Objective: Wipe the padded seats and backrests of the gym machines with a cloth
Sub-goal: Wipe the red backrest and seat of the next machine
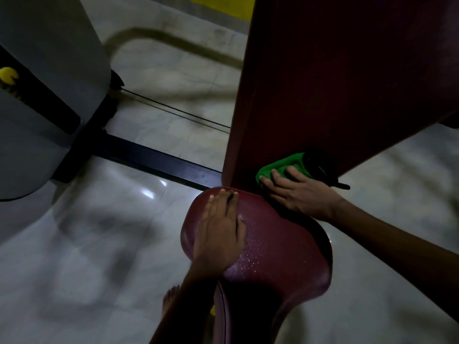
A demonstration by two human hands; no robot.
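Item 1, padded seat: maroon vinyl, rounded, near-centre of view, its surface speckled w/ small pale droplets or dots around the middle; can't tell which. Item 2, backrest: long maroon pad, rising from the seat's far edge toward the far right, dark & in shadow. Item 3, green cloth: bunched against the low end of the backrest, just above where it meets the seat. Item 4, my right hand: fingers straight & spread flat over the cloth, pressing it to the backrest; nothing curled round it. Item 5, my left hand: palm down on the left part of the seat, fingers straight, tips reaching the seat's far rim; resting there, gripping nothing. Item 6, dark object: black, just right of the cloth behind my right hand, too dim to identify. Item 7, black frame bar: runs along the floor from the left toward the seat base. Item 8, grey machine housing: far left, w/ a black strip & a yellow knob at the left edge. Item 9, 2 thin black cables: stretched from the housing toward the backrest. Item 10, pale glossy tiled floor: under everything, blurred w/ reflections. Item 11, my bare foot: near edge, left of the seat post.
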